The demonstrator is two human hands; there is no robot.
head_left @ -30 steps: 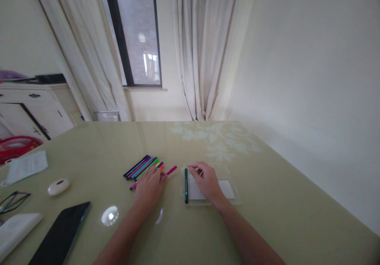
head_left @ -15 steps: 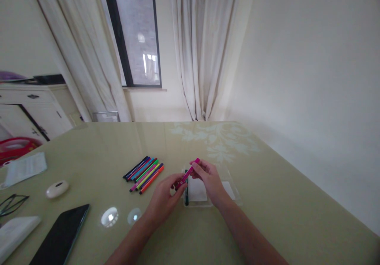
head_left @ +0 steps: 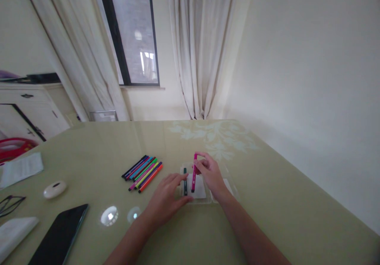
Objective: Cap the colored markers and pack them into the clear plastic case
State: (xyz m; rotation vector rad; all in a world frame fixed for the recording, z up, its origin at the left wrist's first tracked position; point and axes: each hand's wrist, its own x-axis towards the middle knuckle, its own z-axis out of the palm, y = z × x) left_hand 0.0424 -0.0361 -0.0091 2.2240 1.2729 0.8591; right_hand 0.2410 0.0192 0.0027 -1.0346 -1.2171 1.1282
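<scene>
My right hand [head_left: 208,172] pinches a magenta felt-tip pen [head_left: 194,176] near its upper end, over a clear plastic case [head_left: 203,201]. The pen points almost straight toward me, its dark tip end nearest. My left hand [head_left: 168,193] holds nothing; its thumb and fingers are spread at the case's left edge. Inside the case, along the left side, lies a dark green felt-tip pen [head_left: 185,182]. A white card [head_left: 200,189] shows beneath the magenta pen. To the left of the case, several coloured felt-tip pens [head_left: 144,174] lie side by side on the table.
On the left of the table [head_left: 118,229] are a black phone [head_left: 61,233], a white rounded gadget [head_left: 55,189], glasses [head_left: 12,204], a white box-like object [head_left: 16,235] and a pale packet [head_left: 22,170]. A wall [head_left: 311,98] runs along the right side.
My left hand has let go of the magenta pen and its fingers have opened. The right hand has swung the pen from a slant to nearly straight, above the case.
</scene>
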